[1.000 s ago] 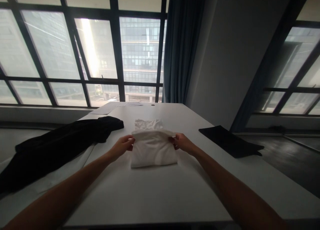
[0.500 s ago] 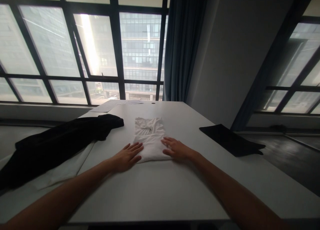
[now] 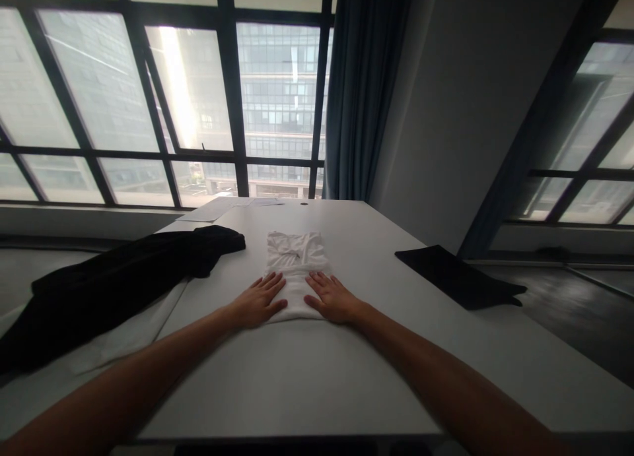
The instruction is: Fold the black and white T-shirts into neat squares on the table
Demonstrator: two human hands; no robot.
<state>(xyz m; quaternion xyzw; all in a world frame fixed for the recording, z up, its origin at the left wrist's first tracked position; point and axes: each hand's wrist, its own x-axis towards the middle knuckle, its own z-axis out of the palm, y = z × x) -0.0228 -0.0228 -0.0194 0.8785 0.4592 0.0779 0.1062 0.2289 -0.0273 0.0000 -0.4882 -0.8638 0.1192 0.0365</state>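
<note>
A white folded garment (image 3: 296,288), perhaps a shirt, lies in the middle of the white table (image 3: 292,383). Its near part is smooth, while the far part shows wrinkles and a small dark spot near its centre. My left hand (image 3: 260,299) rests flat on the garment's near left side, fingers stretched out. Opposite it, my right hand (image 3: 337,299) lies flat on the near right side with the fingers extended. Both palms cover the side edges of the cloth, and neither hand grips it.
Left of the hands, a black garment (image 3: 129,278) lies over white cloth (image 3: 123,344). A folded black cloth (image 3: 458,276) is near the table's right edge. Papers (image 3: 211,210) lie at the far left corner. Beyond stand windows (image 3: 277,93) and a blue curtain (image 3: 364,93).
My right hand has slid left, further onto the white garment. My left hand has turned a little and shifted slightly. The black cloths have stayed where they were.
</note>
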